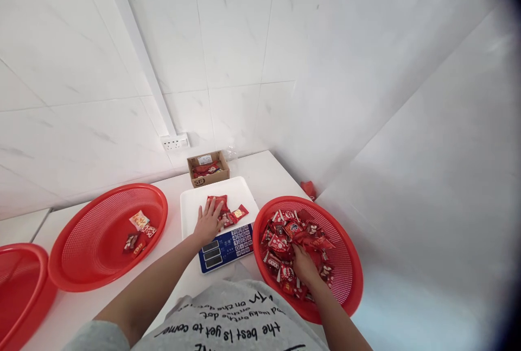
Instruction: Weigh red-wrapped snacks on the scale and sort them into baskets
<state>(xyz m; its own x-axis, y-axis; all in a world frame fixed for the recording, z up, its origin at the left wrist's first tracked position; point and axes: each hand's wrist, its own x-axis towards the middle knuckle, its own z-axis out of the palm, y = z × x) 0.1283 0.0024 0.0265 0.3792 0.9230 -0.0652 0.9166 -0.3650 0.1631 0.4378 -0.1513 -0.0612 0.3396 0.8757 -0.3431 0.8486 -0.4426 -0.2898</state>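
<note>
On the white tray of a weighing scale [195,215] lie a few red candy packets [239,213]. My left hand [209,223] rests over them, fingers spread, touching the packets. A blue keypad panel [228,248] faces me at the scale's front. To the right, a red mesh basket [344,264] holds many red wrapped candies [280,243]. My right hand [303,264] reaches in among these candies; its fingertips are partly hidden by them, so its grip cannot be made out.
Left of the scale stands a red basket [87,240] with several packets inside, and another red basket [16,297] is at the far left. Behind the scale is a small cardboard box [211,177] of packets. A wall socket [175,141] sits above the table.
</note>
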